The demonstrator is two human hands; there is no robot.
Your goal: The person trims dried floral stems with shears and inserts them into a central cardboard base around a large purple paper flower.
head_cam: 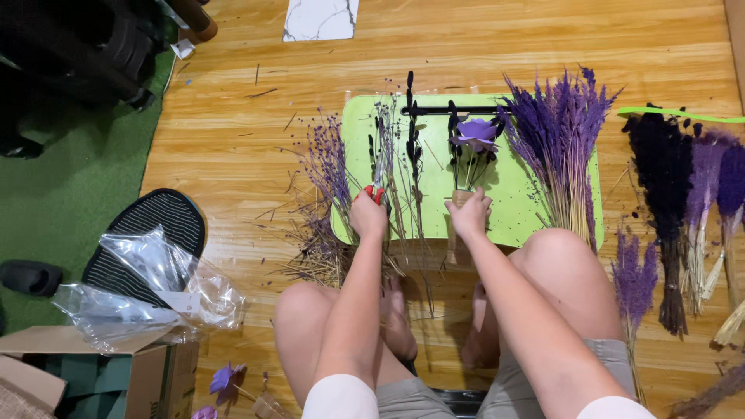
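Note:
My left hand (368,214) grips red-handled scissors (377,188), their blades pointing up among thin dried stems on a light green board (515,188). My right hand (469,214) holds the base of a small bouquet: a purple flower (476,133) with dark stems, bound at a tan handle. A bunch of dried purple sprigs (329,164) lies left of the scissors. A thick bundle of purple grass plumes (559,132) lies on the board's right side.
Cut stems litter the wooden floor by my knees. More dark and purple dried bunches (683,202) lie at right. A crumpled clear plastic bag (147,291), a black sandal (151,229) and a cardboard box (147,376) sit at left, beside green carpet.

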